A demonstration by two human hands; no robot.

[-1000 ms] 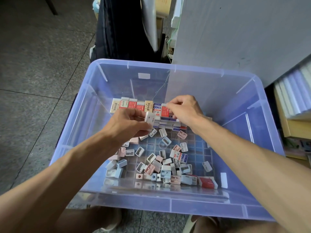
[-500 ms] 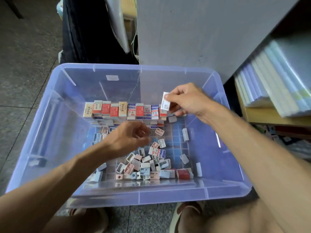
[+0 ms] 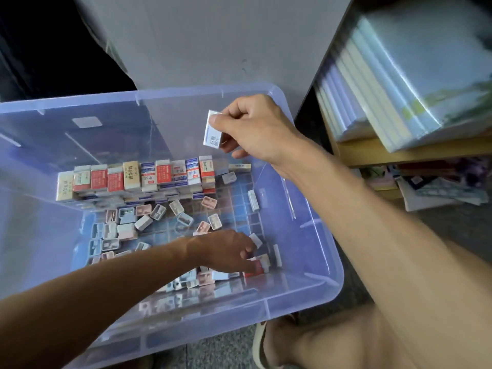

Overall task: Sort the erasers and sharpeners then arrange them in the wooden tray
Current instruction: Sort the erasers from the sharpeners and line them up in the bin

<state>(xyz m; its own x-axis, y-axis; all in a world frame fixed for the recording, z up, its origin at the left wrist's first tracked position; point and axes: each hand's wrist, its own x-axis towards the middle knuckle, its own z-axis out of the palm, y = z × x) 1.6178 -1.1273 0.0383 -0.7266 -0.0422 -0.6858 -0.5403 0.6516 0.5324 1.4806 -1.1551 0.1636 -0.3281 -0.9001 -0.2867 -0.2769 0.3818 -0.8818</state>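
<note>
Holding white eraser [image 3: 213, 130] pinched in my right hand [image 3: 255, 129], above far right of bin [image 3: 314, 296] | left hand [image 3: 226, 251] fingers down on loose erasers near right (grip unclear) | advise: seat it upright beside stacked eraser row [image 3: 138, 177], flush, labels outward.

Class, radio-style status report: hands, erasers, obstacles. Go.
Right hand pinches white eraser above bin. Left hand reaching among loose sharpeners, grip unclear. Eraser row stacked. Nothing blocking.
</note>
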